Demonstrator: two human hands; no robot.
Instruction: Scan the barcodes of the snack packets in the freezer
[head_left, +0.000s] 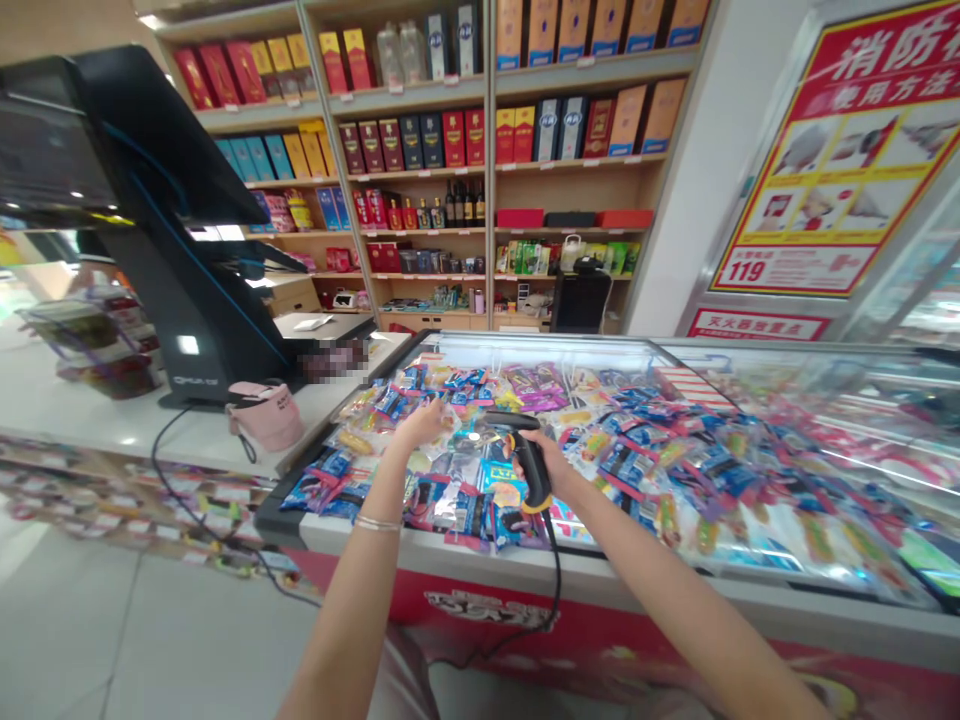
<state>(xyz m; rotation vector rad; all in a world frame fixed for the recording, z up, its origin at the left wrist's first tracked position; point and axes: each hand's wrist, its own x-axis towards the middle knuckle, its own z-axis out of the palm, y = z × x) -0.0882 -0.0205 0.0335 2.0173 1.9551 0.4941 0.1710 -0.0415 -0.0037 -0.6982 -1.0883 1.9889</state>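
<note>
In my right hand (540,460) is a black barcode scanner (531,465) with yellow trim, my fingers wrapped around its grip. Its head points left, toward my left hand (429,424). That hand is closed on the edge of a clear plastic packet (451,418), whose contents I cannot make out. Both hands are above a chest freezer (352,538) filled with colourful wrapped packets (457,508), many of them blue and red. Purple packets (536,386) lie farther back. From the scanner's base a black cable (556,575) hangs over the freezer's front.
A checkout counter (225,440) on the left carries a black register screen (187,240), a pink cup holder (266,415) and stacked plastic tubs (112,345). Shelves (420,175) of boxed bottles stand behind. A sliding glass lid (810,390) covers the freezer's right part.
</note>
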